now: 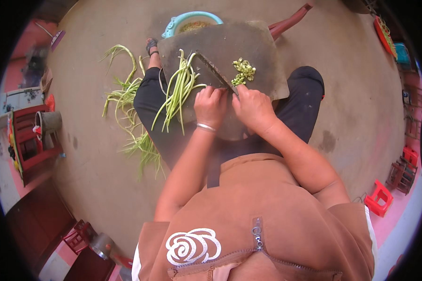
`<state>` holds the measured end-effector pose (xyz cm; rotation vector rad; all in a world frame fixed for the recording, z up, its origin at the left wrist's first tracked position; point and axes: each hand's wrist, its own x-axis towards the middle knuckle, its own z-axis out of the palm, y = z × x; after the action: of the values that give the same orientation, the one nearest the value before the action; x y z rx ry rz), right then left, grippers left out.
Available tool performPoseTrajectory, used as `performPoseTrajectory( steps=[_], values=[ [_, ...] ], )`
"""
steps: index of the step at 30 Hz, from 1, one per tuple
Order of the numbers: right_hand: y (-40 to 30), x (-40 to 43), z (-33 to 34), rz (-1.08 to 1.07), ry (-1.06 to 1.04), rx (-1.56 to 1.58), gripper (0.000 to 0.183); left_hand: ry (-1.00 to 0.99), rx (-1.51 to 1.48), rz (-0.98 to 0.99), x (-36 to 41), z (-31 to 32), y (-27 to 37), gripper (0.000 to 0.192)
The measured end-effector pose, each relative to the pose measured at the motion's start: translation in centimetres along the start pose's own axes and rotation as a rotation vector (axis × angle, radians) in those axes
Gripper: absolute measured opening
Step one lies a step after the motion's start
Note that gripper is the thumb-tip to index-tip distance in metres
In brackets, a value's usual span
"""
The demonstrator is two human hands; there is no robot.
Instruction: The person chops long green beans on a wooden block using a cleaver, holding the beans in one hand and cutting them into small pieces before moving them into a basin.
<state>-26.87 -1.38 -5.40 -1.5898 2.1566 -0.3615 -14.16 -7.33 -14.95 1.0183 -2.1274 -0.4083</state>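
Observation:
My right hand [255,107] grips the handle of a kitchen knife [212,68]. Its dark blade slants up and left across a worn grey chopping board [263,42] in front of me. Close beside the blade, my left hand [210,107] has curled fingers, and one pale stalk end runs into it; what lies under the fingers is hidden. A bunch of long green vegetable stalks [177,89] lies at the board's left side and hangs over its near edge. Short cut pieces of stalk [244,72] form a small heap to the right of the blade.
Beyond the board stands a turquoise basin [174,24] with chopped food inside. More leafy stalks [126,95] are strewn on the floor by my left leg. A reddish wooden leg [290,21] juts out behind the board. A red plastic stool [379,198] stands far right.

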Motion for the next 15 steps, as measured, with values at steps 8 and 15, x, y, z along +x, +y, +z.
performPoseTrajectory(
  steps=[8,15],
  values=[
    [2.7,-1.0,-1.1,-0.046,0.142,0.318,0.022,-0.06,0.033,0.02,-0.3,-0.6,0.3,0.014],
    [5.5,-1.0,-3.2,0.075,0.246,0.15,0.027,-0.197,0.103,-0.075,1.0,-0.2,2.5,0.031]
  ],
)
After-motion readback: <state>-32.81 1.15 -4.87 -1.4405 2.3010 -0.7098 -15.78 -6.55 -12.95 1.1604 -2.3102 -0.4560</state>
